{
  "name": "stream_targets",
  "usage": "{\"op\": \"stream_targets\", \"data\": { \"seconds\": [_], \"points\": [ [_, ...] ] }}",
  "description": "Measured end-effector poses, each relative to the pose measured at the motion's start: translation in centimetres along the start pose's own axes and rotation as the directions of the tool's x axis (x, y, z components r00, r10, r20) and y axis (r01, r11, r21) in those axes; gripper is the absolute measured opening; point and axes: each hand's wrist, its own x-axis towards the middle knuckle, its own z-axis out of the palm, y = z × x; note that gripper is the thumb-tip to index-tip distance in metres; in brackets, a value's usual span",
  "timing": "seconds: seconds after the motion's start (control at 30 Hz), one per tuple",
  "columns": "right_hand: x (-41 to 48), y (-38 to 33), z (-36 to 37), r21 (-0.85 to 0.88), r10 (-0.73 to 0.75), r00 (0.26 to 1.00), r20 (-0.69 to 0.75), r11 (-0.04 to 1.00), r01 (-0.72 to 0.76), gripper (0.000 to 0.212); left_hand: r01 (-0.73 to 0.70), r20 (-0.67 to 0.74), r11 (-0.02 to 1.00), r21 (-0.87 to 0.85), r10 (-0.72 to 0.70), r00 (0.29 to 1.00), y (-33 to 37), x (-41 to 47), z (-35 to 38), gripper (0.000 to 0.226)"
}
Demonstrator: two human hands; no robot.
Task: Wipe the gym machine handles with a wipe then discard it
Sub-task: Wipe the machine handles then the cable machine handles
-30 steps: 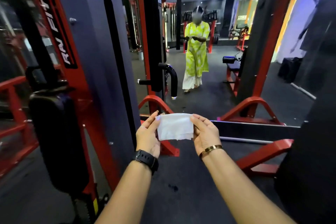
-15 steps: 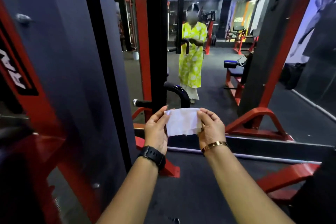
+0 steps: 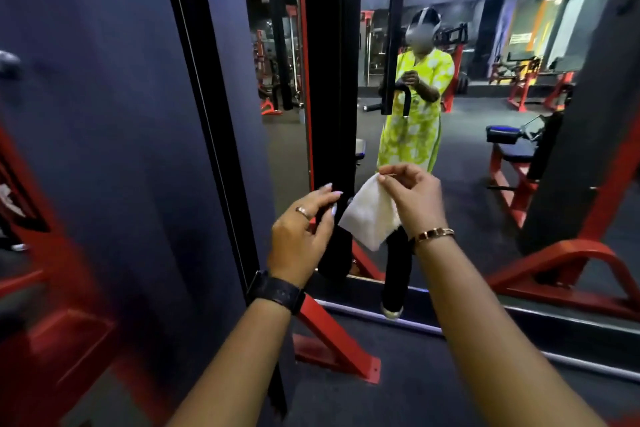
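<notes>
A white wipe (image 3: 371, 215) hangs from my right hand (image 3: 414, 199), which pinches its top corner between thumb and fingers. My left hand (image 3: 301, 232) is beside it, fingers loosely spread, holding nothing and apart from the wipe. Just behind and below both hands is the machine's black curved handle (image 3: 394, 274); its lower end with a pale cap points down near the mirror's base. The handle's upper part is hidden behind the wipe and my hands.
A dark blue weight-stack cover (image 3: 121, 149) with a tall slot fills the left. The red and black upright (image 3: 325, 62) stands ahead, with a red floor foot (image 3: 332, 350). A wall mirror (image 3: 485, 166) reflects a person in yellow and red benches.
I have stepped closer to the machine. My left hand has let go of the wipe, which now hangs from my right hand alone instead of being stretched between both.
</notes>
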Motion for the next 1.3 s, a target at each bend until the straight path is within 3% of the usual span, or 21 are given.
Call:
{"op": "stream_targets", "data": {
  "seconds": [0.1, 0.23, 0.37, 0.53, 0.7, 0.97, 1.1, 1.2, 1.3],
  "points": [
    [1.1, 0.7, 0.9, -0.154, -0.081, 0.996, 0.027, 0.984, 0.085, 0.028, -0.303, 0.063, 0.936, 0.179, 0.297, 0.953, -1.5, 0.7, 0.6, 0.033],
    [1.5, 1.3, 1.3, -0.473, -0.089, 0.989, 0.119, 0.871, 0.135, 0.017, -0.47, 0.198, 0.81, 0.349, 0.427, 0.882, -3.2, 2.1, 2.1, 0.047],
    [0.7, 2.1, 1.7, -0.624, -0.17, 0.979, 0.116, 0.754, 0.205, 0.007, -0.511, 0.226, 0.746, 0.428, 0.459, 0.859, -4.6, 3.3, 3.7, 0.047],
    [-2.2, 1.8, 1.8, -0.624, -0.239, 0.963, 0.122, 0.736, 0.262, 0.03, -0.534, 0.162, 0.74, 0.41, 0.517, 0.841, -6.2, 3.9, 5.5, 0.059],
    [-4.4, 3.7, 1.8, -0.792, -0.428, 0.848, 0.311, 0.376, 0.48, 0.051, -0.497, 0.089, 0.8, 0.337, 0.498, 0.863, -7.1, 4.1, 5.7, 0.072],
    [-2.8, 3.3, 4.2, -0.895, -0.372, 0.881, 0.294, 0.215, 0.39, 0.044, -0.562, 0.143, 0.786, 0.257, 0.544, 0.827, -7.5, 4.7, 5.3, 0.075],
    [-4.0, 5.8, 4.2, -0.918, -0.579, 0.776, 0.248, 0.116, 0.38, 0.035, -0.595, 0.153, 0.778, 0.204, 0.575, 0.804, -7.7, 5.1, 5.1, 0.073],
    [-4.6, 7.4, 3.3, -0.918, -0.675, 0.703, 0.225, 0.095, 0.385, 0.035, -0.587, 0.152, 0.787, 0.188, 0.567, 0.809, -7.6, 5.0, 5.3, 0.076],
    [-4.0, 6.2, 4.5, -0.9, -0.661, 0.748, 0.056, 0.291, 0.325, 0.029, -0.591, 0.18, 0.784, 0.189, 0.564, 0.806, -7.8, 5.0, 5.5, 0.07]
  ]
}}
